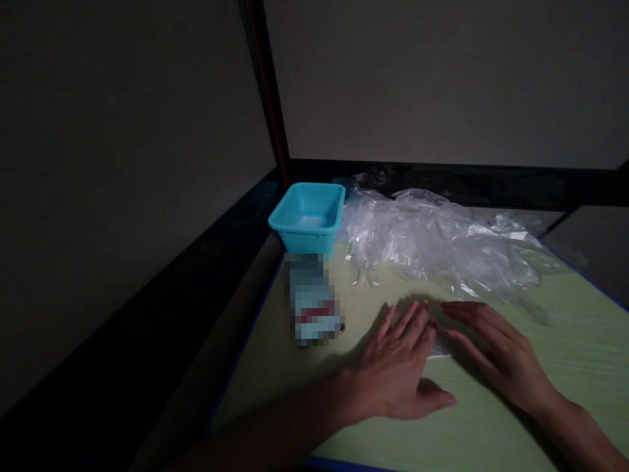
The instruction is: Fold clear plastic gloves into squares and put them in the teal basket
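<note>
While the left hand [398, 367] lies palm down with its fingers straight and slightly spread, its thumb juts out wide towards 4 o'clock, pinching nothing. The right hand [504, 351] arches its extended fingers close together, its thumb standing apart from them; nothing shows in its grasp, and whether its fingertips press on anything I cannot tell. Between them, mostly hidden by the left fingers, is a small piece of clear plastic film [439, 349] on the tabletop [466, 426].

Taking that film as the clock's centre, the left hand lies towards 8 o'clock and the right towards 3. A heap of crumpled clear plastic [422, 236], probably bags, spreads from 12 to 1 o'clock, well beyond the fingertips. Between 9 and 10 o'clock is a rectangular item [314, 305], pixelated past naming. Behind it, at 10 o'clock, stands a light-blue plastic basin [309, 241], its visible floor bare.

Thin film could crease or skid if the left palm pushes sideways rather than down, or cling to skin and lift with the hand. Dim light and the film's transparency make a misjudged edge likely, and a forward sweep might tangle it with the heap.
</note>
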`<state>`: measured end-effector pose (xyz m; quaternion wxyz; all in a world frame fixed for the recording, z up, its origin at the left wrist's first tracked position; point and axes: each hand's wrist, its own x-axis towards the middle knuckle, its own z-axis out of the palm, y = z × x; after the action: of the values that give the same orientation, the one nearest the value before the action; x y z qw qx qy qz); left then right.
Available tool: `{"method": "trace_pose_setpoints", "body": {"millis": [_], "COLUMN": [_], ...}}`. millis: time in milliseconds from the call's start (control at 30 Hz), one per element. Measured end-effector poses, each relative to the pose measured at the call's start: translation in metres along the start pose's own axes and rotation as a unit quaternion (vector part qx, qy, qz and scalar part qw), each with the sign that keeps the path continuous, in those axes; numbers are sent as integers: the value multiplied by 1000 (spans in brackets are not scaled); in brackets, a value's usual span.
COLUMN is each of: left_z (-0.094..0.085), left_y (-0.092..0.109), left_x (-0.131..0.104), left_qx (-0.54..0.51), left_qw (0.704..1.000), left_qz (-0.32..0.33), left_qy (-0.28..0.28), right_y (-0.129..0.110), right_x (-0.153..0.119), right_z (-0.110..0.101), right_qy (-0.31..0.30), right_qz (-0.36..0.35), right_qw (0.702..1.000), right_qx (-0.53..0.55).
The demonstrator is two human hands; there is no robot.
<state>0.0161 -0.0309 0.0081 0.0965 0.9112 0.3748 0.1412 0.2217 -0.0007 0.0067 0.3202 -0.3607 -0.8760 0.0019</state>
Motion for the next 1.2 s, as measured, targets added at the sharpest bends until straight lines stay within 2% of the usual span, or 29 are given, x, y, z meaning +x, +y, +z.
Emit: {"method": "trace_pose_setpoints", "body": {"millis": [100, 200, 400, 567, 700, 800, 900, 967, 1000, 1100, 1133, 1200], "left_z": [0, 3, 8, 9, 7, 7, 5, 5, 5, 8, 9, 10], "left_y": [-1, -1, -1, 0, 0, 0, -1, -2, -3, -6, -7, -8], "left_x": [2, 2, 0, 1, 1, 1, 4, 7, 9, 15, 16, 18], "left_qx": [-17, -17, -16, -13, -21, -44, -103, -203, -277, -468, -501, -531], "left_qw": [999, 997, 997, 997, 997, 996, 989, 968, 944, 849, 827, 808], "left_qz": [-34, -69, -74, -71, -71, -71, -81, -110, -133, -186, -194, -201], "left_qy": [15, 29, 29, 36, 34, 41, 69, 99, 118, 159, 165, 159], "right_y": [1, -3, -8, -5, -5, -3, -2, -6, -9, -18, -20, -22], "right_x": [0, 1, -2, -5, -1, 3, 7, 11, 13, 20, 22, 25], "right_z": [-3, -4, -4, -4, -1, 1, 2, 1, 0, -1, 0, 3], "right_qy": [-10, -51, -130, -134, -148, -124, -94, -59, -42, -15, -7, 24], "right_qz": [-45, -105, -153, -182, -177, -170, -165, -139, -108, 31, 75, 146], "right_qw": [999, 992, 978, 974, 971, 975, 981, 988, 993, 994, 988, 969], "right_qx": [21, 55, 46, -8, -61, -74, -38, 9, 34, 104, 132, 200]}}
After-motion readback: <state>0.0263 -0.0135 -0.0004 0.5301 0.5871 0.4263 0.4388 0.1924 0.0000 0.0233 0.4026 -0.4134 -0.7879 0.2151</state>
